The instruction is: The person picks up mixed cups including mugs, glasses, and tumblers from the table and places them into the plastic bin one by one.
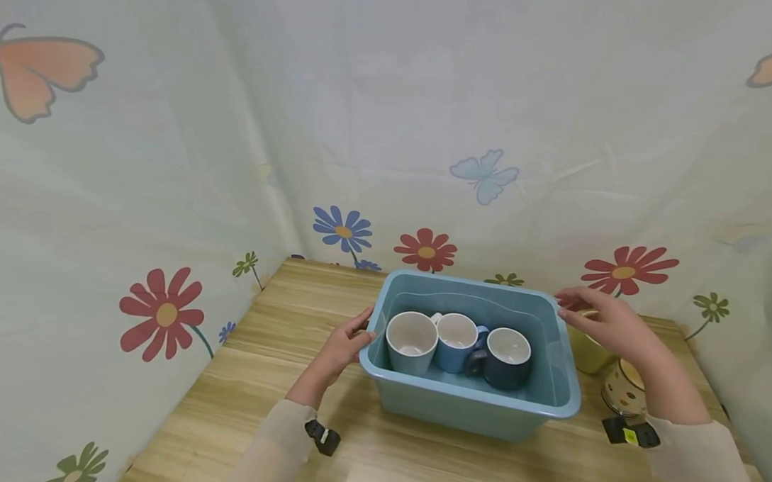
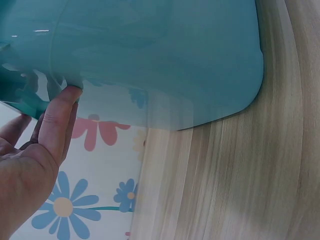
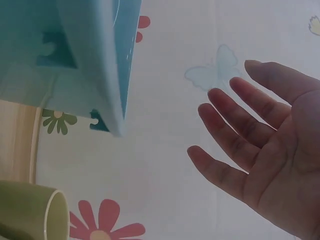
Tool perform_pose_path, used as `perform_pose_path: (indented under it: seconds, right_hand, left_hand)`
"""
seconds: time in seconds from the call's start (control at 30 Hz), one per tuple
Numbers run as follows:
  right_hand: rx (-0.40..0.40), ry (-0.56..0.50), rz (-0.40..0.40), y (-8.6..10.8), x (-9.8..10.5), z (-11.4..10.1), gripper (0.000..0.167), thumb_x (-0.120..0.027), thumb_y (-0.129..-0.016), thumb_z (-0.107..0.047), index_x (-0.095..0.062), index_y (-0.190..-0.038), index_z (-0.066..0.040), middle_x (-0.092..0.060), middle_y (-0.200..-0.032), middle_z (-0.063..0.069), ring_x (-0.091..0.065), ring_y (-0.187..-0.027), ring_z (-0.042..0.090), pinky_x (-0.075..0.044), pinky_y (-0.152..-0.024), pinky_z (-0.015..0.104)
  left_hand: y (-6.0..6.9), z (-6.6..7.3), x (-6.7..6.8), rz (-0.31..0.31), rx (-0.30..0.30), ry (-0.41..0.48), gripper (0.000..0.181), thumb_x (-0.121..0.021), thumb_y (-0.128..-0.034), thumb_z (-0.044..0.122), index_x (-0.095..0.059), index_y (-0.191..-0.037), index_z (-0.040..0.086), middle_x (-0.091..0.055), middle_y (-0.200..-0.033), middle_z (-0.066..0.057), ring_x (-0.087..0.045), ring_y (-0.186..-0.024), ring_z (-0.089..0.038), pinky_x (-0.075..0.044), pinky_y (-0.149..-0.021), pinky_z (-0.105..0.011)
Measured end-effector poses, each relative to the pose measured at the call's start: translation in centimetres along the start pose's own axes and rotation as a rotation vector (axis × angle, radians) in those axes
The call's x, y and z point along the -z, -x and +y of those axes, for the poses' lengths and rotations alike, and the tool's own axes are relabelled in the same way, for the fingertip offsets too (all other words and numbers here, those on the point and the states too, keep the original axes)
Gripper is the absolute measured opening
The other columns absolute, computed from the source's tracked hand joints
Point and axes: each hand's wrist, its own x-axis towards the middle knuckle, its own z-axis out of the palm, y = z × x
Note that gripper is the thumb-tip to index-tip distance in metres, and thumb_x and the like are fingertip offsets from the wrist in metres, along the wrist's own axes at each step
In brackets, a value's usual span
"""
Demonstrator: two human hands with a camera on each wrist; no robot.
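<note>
Head view: a light-blue rectangular plastic bin is seen right of centre in the lower half of the frame, set on the table. Inside it, three upright mugs are lined up: a tall pale-grey mug at the left, a mid-blue mug with a white interior in the middle, and a dark navy mug with a white interior at the right. The bin's left end is gripped by the left hand, its thumb laid over the rim and its fingers curled beneath. By the right end, the right hand is held with fingers loosely spread and nothing grasped; in the right wrist view a gap is shown between it and the bin. The step in hand is judged to be the handling of the loaded bin, with only one end secured. For a level lift or shift, the right rim would need to be taken as well, and the mugs kept from knocking together. Below the right hand, a yellow-green cup and a cream spotted container are placed on the wood-grain table. Behind, a white flower-printed cloth is hung.
</note>
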Motion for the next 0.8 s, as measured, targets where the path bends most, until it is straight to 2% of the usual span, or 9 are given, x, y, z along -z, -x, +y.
perform_pose_path:
  seconds: [0.17, 0.2, 0.23, 0.33, 0.4, 0.47, 0.6, 0.8]
  right_hand:
    - [-0.049, -0.022, 0.053, 1.1, -0.4, 0.7, 0.043, -0.063, -0.101, -0.019, -0.058, -0.135, 0.006, -0.066, -0.128, 0.031, -0.064, -0.112, 0.047, -0.056, -0.093, 0.063]
    - [-0.060, -0.024, 0.065, 1.3, -0.5, 0.9, 0.044, -0.063, -0.101, -0.020, -0.057, -0.135, 0.006, -0.064, -0.129, 0.032, -0.064, -0.113, 0.046, -0.056, -0.093, 0.063]
    - [-0.066, -0.022, 0.083, 1.5, -0.6, 1.2, 0.044, -0.063, -0.101, -0.021, -0.057, -0.136, 0.006, -0.064, -0.130, 0.032, -0.067, -0.111, 0.038, -0.057, -0.093, 0.061]
    - [-0.075, -0.023, 0.149, 2.1, -0.8, 2.1, 0.043, -0.064, -0.101, -0.020, -0.057, -0.136, 0.005, -0.064, -0.129, 0.031, -0.063, -0.105, 0.001, -0.062, -0.090, 0.031]
    - [-0.069, -0.033, 0.195, 2.4, -1.0, 2.7, 0.043, -0.064, -0.101, -0.019, -0.057, -0.136, 0.005, -0.064, -0.127, 0.031, -0.049, -0.099, -0.020, -0.053, -0.083, 0.009]
    - [-0.072, -0.050, 0.235, 2.7, -1.2, 3.3, 0.044, -0.064, -0.100, -0.018, -0.056, -0.136, 0.006, -0.064, -0.125, 0.031, -0.037, -0.095, -0.029, -0.037, -0.079, -0.004]
    - [-0.084, -0.084, 0.300, 3.1, -1.8, 4.2, 0.046, -0.064, -0.100, -0.015, -0.053, -0.138, 0.008, -0.060, -0.127, 0.033, -0.035, -0.098, -0.028, -0.033, -0.079, -0.006]
    - [-0.111, -0.099, 0.372, 4.1, -2.6, 5.7, 0.049, -0.064, -0.098, -0.011, -0.049, -0.138, 0.012, -0.053, -0.133, 0.034, -0.030, -0.100, -0.028, -0.032, -0.078, -0.003]
  left_hand:
    - [0.1, -0.1, -0.1, -0.006, -0.005, 0.001, 0.065, -0.054, -0.0994, 0.015, -0.033, -0.161, 0.015, -0.049, -0.148, -0.027, -0.061, -0.115, -0.022, -0.063, -0.085, -0.036]
    - [0.1, -0.1, -0.1, -0.007, -0.009, -0.001, 0.065, -0.054, -0.0995, 0.015, -0.033, -0.161, 0.014, -0.048, -0.149, -0.027, -0.061, -0.116, -0.022, -0.063, -0.086, -0.037]
    - [0.1, -0.1, -0.1, -0.001, -0.006, -0.002, 0.065, -0.054, -0.0994, 0.015, -0.033, -0.161, 0.015, -0.048, -0.149, -0.027, -0.060, -0.116, -0.022, -0.063, -0.086, -0.037]
    - [0.1, -0.1, -0.1, 0.007, -0.004, -0.002, 0.065, -0.054, -0.0992, 0.015, -0.034, -0.161, 0.015, -0.048, -0.149, -0.027, -0.060, -0.116, -0.024, -0.064, -0.086, -0.038]
    - [0.0, -0.1, -0.1, 0.016, 0.001, 0.002, 0.064, -0.054, -0.0990, 0.014, -0.035, -0.160, 0.016, -0.049, -0.149, -0.025, -0.060, -0.115, -0.024, -0.064, -0.085, -0.038]
    - [0.0, -0.1, -0.1, 0.021, 0.005, 0.007, 0.064, -0.055, -0.0988, 0.014, -0.037, -0.160, 0.018, -0.050, -0.148, -0.024, -0.061, -0.114, -0.023, -0.064, -0.084, -0.038]
    - [-0.2, -0.2, 0.0, 0.016, 0.000, 0.008, 0.064, -0.054, -0.0990, 0.014, -0.037, -0.160, 0.018, -0.051, -0.147, -0.023, -0.061, -0.113, -0.022, -0.064, -0.085, -0.037]
    - [-0.2, -0.4, -0.1, 0.009, -0.003, 0.010, 0.064, -0.054, -0.0991, 0.015, -0.036, -0.160, 0.017, -0.049, -0.149, -0.024, -0.061, -0.114, -0.022, -0.063, -0.086, -0.036]
